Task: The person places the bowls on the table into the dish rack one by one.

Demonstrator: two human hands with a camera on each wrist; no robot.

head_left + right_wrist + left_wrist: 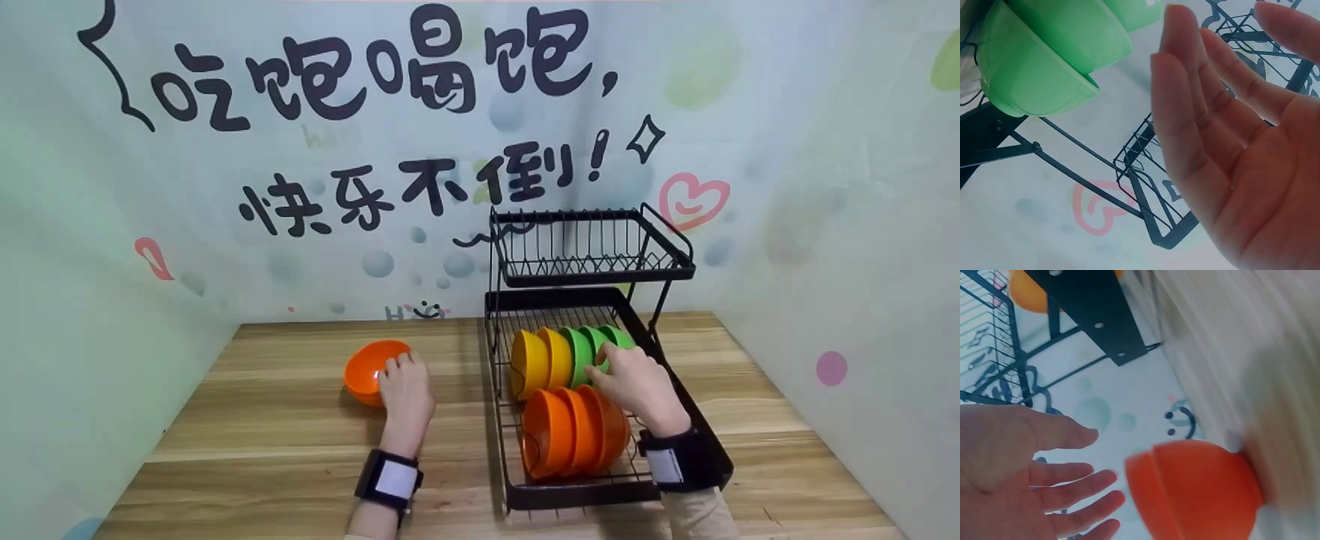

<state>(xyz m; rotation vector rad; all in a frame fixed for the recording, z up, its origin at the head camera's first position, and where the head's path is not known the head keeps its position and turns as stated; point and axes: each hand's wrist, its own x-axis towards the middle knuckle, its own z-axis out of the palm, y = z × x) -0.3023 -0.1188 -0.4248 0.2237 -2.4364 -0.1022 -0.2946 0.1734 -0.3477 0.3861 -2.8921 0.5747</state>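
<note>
An orange bowl [367,373] stands on the wooden table left of the rack. My left hand [406,390] is at its right side, and in the left wrist view the fingers are spread loosely, with a gap to the bowl [1202,489]. Over the rack, my right hand [637,384] hovers beside the green bowls [581,354]. The right wrist view shows its fingers loosely bent and holding nothing, apart from the green bowls [1039,67]. Two yellow bowls [531,364] stand on edge left of the green ones. Nearer the front, three orange bowls [550,435] lean in a row.
The black two-tier dish rack [581,495] stands on the right part of the wooden table [262,450]. Its upper wire shelf [600,279] rises at the back. A printed cloth wall [420,277] closes off the back and sides.
</note>
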